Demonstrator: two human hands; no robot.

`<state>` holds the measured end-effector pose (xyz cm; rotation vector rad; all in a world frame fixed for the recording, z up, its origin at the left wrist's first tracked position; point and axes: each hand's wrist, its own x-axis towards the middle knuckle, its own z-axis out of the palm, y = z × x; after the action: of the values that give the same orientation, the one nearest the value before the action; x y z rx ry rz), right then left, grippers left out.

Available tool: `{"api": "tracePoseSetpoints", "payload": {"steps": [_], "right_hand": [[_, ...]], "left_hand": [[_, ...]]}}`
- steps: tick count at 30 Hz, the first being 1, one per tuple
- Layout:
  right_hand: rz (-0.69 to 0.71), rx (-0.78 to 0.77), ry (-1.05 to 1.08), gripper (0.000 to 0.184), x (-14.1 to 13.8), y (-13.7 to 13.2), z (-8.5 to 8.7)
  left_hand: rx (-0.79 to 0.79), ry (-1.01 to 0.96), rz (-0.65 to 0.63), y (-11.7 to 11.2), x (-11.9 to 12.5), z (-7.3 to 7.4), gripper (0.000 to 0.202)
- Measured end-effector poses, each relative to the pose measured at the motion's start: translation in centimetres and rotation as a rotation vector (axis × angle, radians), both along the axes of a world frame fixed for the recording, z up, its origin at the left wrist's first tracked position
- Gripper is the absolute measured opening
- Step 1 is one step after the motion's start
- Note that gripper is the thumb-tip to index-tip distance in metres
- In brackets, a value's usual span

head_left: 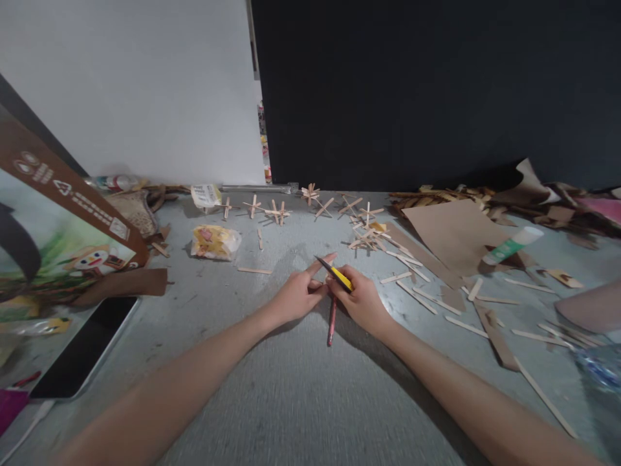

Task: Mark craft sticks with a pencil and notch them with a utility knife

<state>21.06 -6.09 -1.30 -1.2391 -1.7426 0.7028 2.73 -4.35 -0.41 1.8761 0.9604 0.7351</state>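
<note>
Right hand (363,301) grips a cutter (336,273) above a pencil (332,322); left hand (297,296), index outstretched, hold unclear.

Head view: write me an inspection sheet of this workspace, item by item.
surface: grey worktop, scuffed, strewn with offcuts.
job's things: yellow-and-black cutter held in right hand; red pencil lying between the hands.
clutter: craft sticks, stick crosses, brown card sheet, glue stick, snack packet, tablet, printed box.
grips: right hand grip shut on the cutter; left hand open, index finger stretched out, nothing seen in it.
cables: possible white cord below the tablet, unclear.
surroundings: white wall at left, dark panel at right.
</note>
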Motion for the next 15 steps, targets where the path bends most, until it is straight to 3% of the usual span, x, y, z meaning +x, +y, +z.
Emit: {"api": "tracePoseSetpoints", "payload": {"steps": [15], "right_hand": [[0.01, -0.021, -0.004, 0.028, 0.05, -0.03, 0.02]], "left_hand": [[-0.034, -0.045, 0.026, -0.57, 0.2, 0.52, 0.069]]}}
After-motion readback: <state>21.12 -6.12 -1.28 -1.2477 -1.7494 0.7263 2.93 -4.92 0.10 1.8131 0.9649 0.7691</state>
